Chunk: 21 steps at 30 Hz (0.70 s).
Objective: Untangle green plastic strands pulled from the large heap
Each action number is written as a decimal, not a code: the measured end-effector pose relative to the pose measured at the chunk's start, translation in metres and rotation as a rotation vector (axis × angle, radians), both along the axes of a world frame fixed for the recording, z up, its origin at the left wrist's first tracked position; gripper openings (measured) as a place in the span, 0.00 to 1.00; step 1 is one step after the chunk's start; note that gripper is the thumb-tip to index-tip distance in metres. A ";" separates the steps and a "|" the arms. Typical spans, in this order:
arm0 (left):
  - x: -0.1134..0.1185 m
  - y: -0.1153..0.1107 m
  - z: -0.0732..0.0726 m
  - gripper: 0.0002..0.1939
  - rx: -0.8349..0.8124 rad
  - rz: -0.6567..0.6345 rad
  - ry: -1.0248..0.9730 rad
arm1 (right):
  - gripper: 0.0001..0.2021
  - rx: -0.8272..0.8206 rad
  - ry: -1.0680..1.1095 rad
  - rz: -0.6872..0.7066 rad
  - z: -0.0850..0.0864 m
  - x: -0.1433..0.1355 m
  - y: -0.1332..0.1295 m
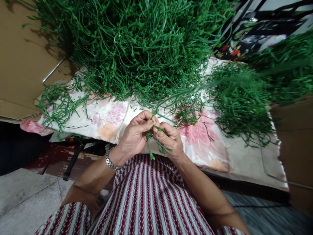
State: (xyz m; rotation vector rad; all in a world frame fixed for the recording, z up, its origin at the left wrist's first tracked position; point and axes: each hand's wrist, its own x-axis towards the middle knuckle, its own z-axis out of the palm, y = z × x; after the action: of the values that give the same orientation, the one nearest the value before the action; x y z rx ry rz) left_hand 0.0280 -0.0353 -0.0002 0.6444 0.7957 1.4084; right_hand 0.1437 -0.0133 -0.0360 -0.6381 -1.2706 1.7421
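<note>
My left hand (138,132) and my right hand (171,137) meet near the front edge of the cloth-covered table. Both are closed, thumbs against fingers, on a thin green artificial plant stem (160,143) with small forked tips. Its tips hang down between my hands toward my lap. A longer green strand (181,94) runs from my fingers up and to the right, blurred at its far end. The exact spot where the fingertips pinch is partly hidden. A metal-band watch (111,159) sits on my left wrist.
A large heap of green stems (137,45) fills the back of the flowered cloth (111,120). Smaller piles lie at left (61,104) and right (242,101). Cardboard (24,65) stands at the left, more cardboard (295,140) at the right. A bent metal wire (264,163) lies near the right edge.
</note>
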 end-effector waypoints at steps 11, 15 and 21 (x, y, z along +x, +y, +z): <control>0.008 -0.002 -0.004 0.10 -0.018 0.072 -0.062 | 0.12 -0.131 0.076 0.030 -0.003 0.001 -0.004; 0.009 -0.005 -0.004 0.12 -0.007 0.081 -0.079 | 0.16 -0.175 0.070 0.043 -0.006 0.001 -0.004; 0.005 -0.006 -0.003 0.13 -0.020 0.114 -0.059 | 0.16 -0.144 0.135 0.067 -0.002 0.004 -0.005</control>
State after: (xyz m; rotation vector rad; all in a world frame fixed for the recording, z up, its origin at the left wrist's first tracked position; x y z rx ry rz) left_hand 0.0331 -0.0409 -0.0037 0.5468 0.8090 1.5145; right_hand 0.1475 -0.0187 -0.0383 -0.5549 -1.0918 1.9115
